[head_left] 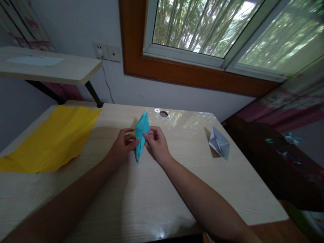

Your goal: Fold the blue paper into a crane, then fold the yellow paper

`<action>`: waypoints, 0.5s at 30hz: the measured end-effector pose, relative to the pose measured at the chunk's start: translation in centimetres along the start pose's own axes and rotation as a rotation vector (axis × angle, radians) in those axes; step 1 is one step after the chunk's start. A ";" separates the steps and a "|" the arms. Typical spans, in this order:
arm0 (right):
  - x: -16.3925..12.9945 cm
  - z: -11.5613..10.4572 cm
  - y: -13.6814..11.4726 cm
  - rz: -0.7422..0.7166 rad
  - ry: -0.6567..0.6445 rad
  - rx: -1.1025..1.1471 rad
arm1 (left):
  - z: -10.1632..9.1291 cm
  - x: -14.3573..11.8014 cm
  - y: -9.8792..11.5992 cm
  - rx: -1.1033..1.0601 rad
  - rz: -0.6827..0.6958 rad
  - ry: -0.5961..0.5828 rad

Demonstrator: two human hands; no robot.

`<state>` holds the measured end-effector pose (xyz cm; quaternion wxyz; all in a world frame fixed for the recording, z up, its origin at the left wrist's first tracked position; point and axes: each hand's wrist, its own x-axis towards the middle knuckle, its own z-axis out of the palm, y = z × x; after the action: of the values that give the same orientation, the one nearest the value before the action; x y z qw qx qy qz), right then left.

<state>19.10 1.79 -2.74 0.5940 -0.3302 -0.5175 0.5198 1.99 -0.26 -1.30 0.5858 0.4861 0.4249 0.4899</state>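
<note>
A turquoise sheet of paper folded into a long, narrow diamond (pixel 142 126) is held up over the middle of the desk, its lower end tapering to a point. My left hand (pixel 124 143) grips its left edge, thumb on the front and fingers behind. On the right edge, my right hand (pixel 157 141) pinches the paper with the thumb pressed to its front face. A seam runs down the lower half of the folded paper. The fingertips behind it are partly hidden.
A yellow sheet (pixel 55 138) lies on the desk (pixel 162 189) at the left, near a raised shelf (pixel 76 72). To the right stands a folded white paper shape (pixel 219 143). A round cable hole (pixel 163 114) sits near the back edge, below the window.
</note>
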 end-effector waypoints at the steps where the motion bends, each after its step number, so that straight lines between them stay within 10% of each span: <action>1: 0.0 0.0 0.1 0.016 -0.016 -0.010 | 0.0 0.0 0.1 0.003 0.041 0.024; 15: 0.1 -0.3 -0.5 0.178 -0.152 0.024 | -0.6 0.0 0.8 0.114 0.080 0.057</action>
<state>19.58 1.81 -2.29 0.5084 -0.3277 -0.5234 0.6002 1.29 -0.10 -0.62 0.5247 0.5213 0.4488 0.5015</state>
